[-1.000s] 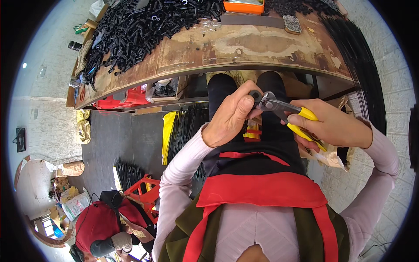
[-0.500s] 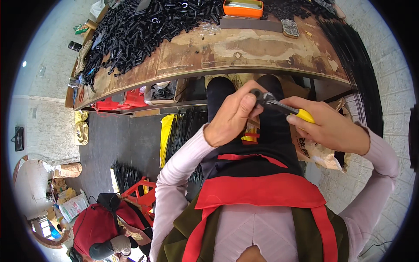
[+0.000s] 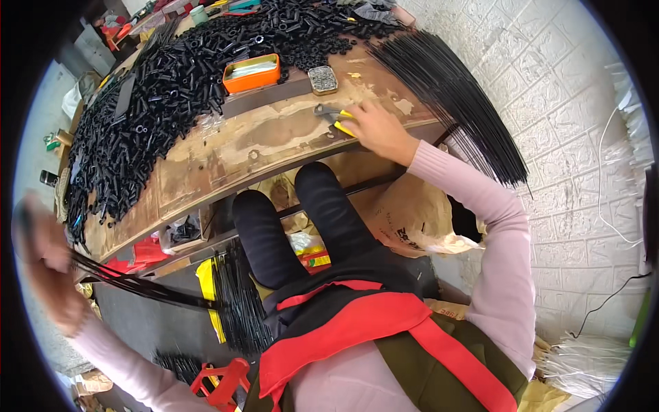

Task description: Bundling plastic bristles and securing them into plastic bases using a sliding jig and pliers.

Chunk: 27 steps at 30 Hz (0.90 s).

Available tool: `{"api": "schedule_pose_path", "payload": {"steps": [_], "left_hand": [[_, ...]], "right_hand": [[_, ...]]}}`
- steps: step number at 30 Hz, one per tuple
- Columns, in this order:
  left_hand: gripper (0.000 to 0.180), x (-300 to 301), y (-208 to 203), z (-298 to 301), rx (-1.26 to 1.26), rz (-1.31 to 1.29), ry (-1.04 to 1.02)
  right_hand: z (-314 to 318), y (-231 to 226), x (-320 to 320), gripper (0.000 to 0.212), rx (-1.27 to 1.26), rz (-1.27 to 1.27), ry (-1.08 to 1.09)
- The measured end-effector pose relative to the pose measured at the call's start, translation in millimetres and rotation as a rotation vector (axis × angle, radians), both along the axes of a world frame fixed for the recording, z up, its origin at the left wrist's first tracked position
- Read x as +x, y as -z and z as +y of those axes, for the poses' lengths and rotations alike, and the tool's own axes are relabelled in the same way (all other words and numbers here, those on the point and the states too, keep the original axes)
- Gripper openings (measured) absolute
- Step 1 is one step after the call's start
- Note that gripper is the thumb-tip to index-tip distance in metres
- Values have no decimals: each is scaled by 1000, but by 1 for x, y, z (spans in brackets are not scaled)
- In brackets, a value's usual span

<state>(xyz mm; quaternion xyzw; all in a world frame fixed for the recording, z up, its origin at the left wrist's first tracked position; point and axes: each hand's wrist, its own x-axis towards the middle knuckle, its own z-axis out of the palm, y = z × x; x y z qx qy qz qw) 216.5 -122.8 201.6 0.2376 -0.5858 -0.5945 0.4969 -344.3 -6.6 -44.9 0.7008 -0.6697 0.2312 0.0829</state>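
At the far left my left hand (image 3: 49, 257) is smeared by motion, its fingers closed round a dark thing at its upper end. A blurred black rod (image 3: 147, 287), perhaps more than one, runs from beside that hand down toward the floor bundle. Over the bench near its front edge, my right hand (image 3: 381, 130) is closed on pliers (image 3: 331, 113) with yellow handles. Their dark jaws point left, just above the worn wood; whether they touch it I cannot tell.
A wooden bench (image 3: 180, 177) bears a large heap of black tubular parts (image 3: 130, 137), an orange box (image 3: 252, 84) and a small tin (image 3: 322, 80). Long black rods (image 3: 453, 89) overhang its right end. More rods (image 3: 240, 299) stand on the floor beside a red stool (image 3: 223, 376).
My hands have parted from above my lap. The left swung far left; the right carried the pliers onto the bench. The view has turned toward the right.
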Motion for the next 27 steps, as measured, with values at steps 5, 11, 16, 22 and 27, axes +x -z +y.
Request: {"api": "schedule_pose_path", "payload": {"steps": [5, 11, 16, 22, 27], "left_hand": [[50, -125, 170, 93, 137, -551, -186], [27, -85, 346, 113, -76, -1138, -247], [48, -47, 469, 85, -165, -1191, -435], [31, -14, 341, 85, -154, -1000, -721], [16, -113, 271, 132, -375, -657, -499]], "right_hand": [[27, 10, -112, 14, -11, 343, 357], [64, 25, -214, 42, 230, 892, 361], [82, 39, -349, 46, 282, 1113, 229], [47, 57, -371, 37, 514, 477, 507], [23, 48, -361, 30, 551, 454, 507]]}}
